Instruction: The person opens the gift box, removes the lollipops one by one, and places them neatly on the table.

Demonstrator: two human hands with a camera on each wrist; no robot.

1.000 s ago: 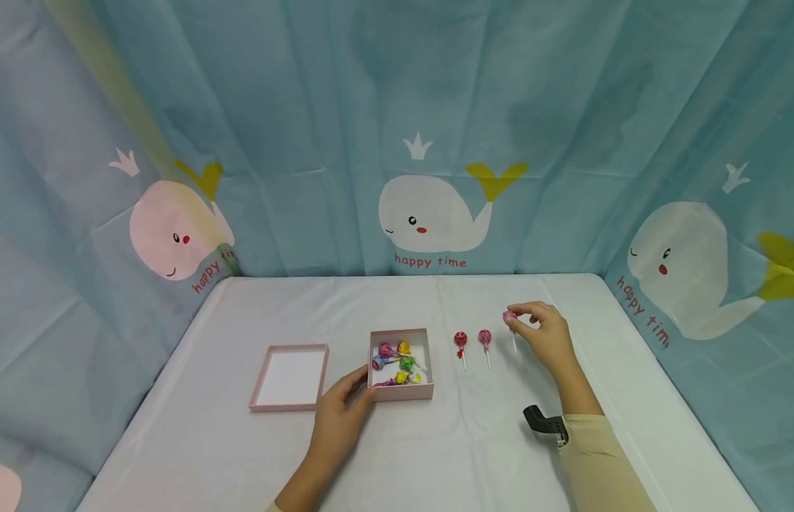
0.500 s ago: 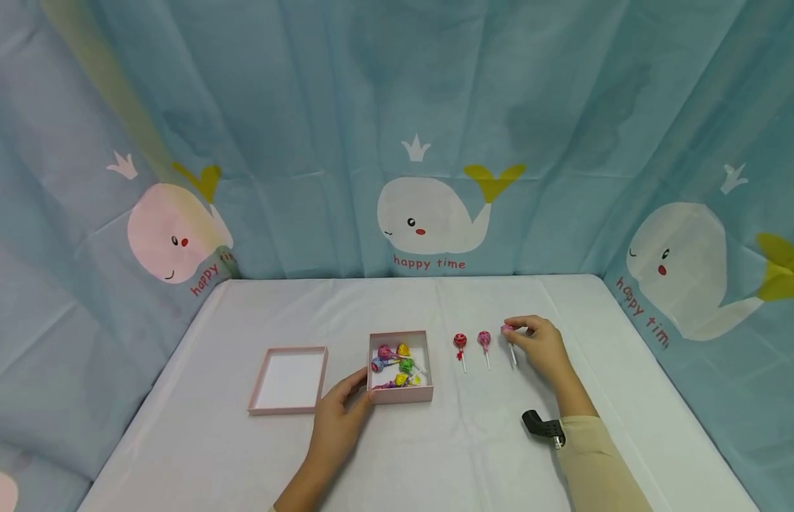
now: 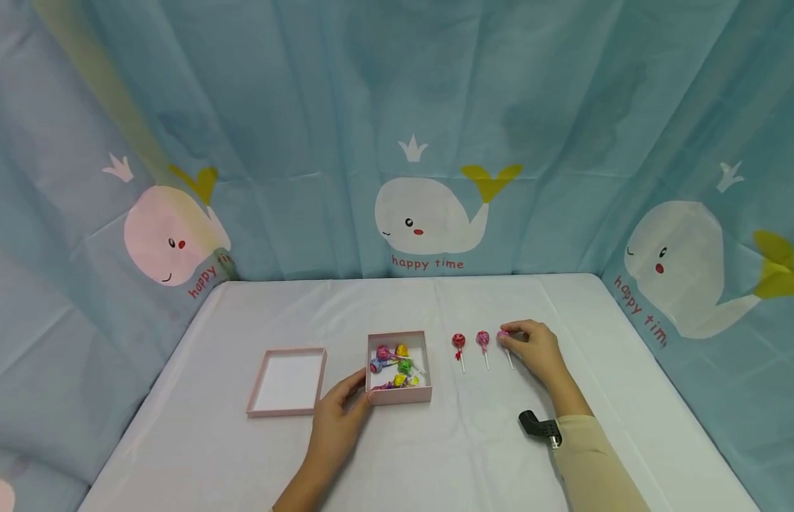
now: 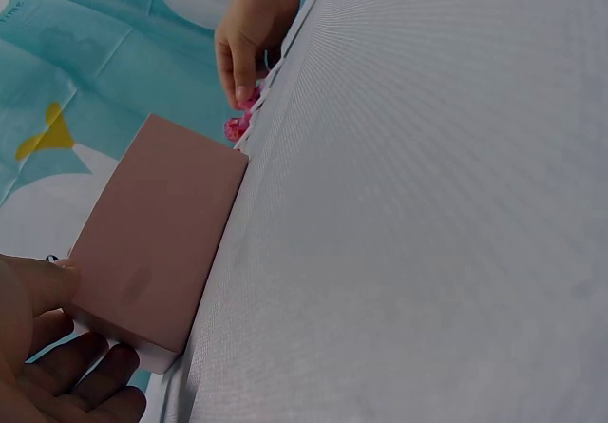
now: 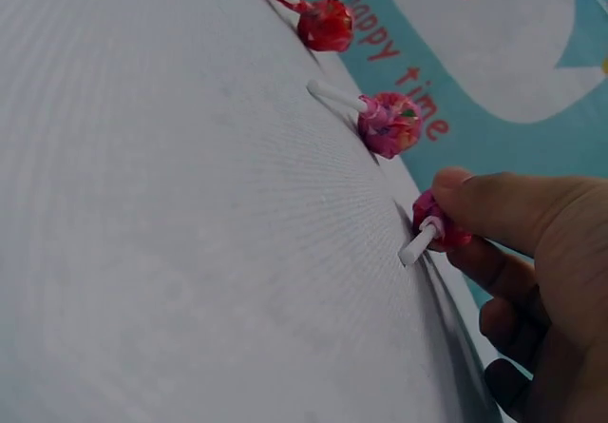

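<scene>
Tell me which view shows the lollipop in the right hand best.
The right wrist view: the lollipop is largest there, pink wrapper and white stick both visible, gripped by the right hand. The head view shows it small and partly covered; the left wrist view, just a bit of wrapper.

A blue-green curtain [image 3: 563,92] hung in folds behind and along both sides of the white-covered worktop [image 3: 461,455]. Its middle whale [image 3: 429,217] was white, with a yellow tail fin [image 3: 491,181], a red cheek and a small white crown [image 3: 413,149] above; the red words "happy time" [image 3: 427,263] ran beneath. A pink-tinted whale [image 3: 154,231] and another white whale [image 3: 681,263] tilted on the left and right sides, and a yellowish band [image 3: 92,85] slanted down at upper left.
</scene>
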